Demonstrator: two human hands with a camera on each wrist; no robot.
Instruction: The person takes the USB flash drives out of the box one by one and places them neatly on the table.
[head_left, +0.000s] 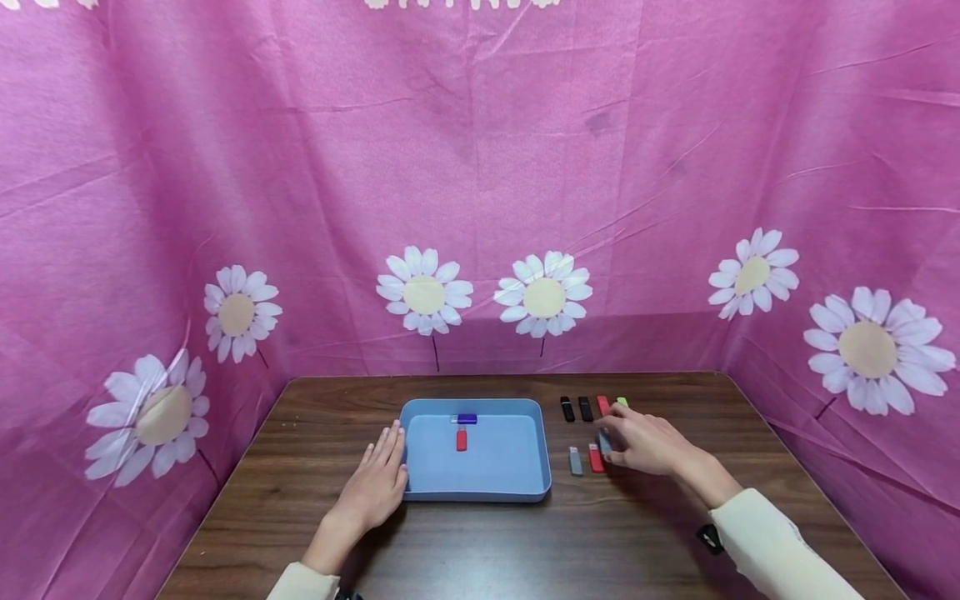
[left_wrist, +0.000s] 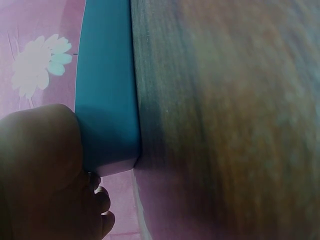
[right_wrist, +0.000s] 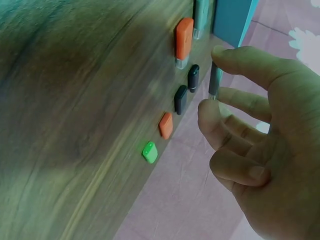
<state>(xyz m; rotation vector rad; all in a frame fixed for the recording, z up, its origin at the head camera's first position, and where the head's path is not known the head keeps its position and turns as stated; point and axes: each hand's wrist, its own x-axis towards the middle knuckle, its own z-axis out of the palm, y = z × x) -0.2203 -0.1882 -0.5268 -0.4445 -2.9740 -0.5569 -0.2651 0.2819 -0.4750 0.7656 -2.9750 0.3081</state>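
Fingers of the right hand (head_left: 645, 442) pinch a small grey flash drive (right_wrist: 215, 80) between thumb and forefinger, lifting it just above the counter (head_left: 525, 550); the head view shows only a sliver of it at the fingertips, but the right wrist view shows it plainly, upright between the two pads. The other fingers curl loosely beneath.

The left hand (head_left: 375, 483) lies flat on the counter with its fingers straight and together, its edge touching the left wall of the blue tray (head_left: 480, 487). It holds nothing. The left wrist view shows the tray wall right against the hand.

Inside the tray lie two drives: a purple one (head_left: 467, 418) near the far wall and a red one (head_left: 461, 439) just in front of it, a little apart.

To the right of the tray, more drives lie on the counter in two short rows. The far row has two black drives (head_left: 567, 408) (head_left: 585, 408) side by side, then a red one (head_left: 602, 404), then a green one (head_left: 622, 402) partly hidden behind the right hand. The near row has a grey drive (head_left: 575, 461) and a red drive (head_left: 596, 457) just beside it, close under the right hand's thumb.

A pink cloth with white daisies (head_left: 480, 183) hangs behind and to both sides of the counter. Both arms wear cream sleeves (head_left: 780, 542).
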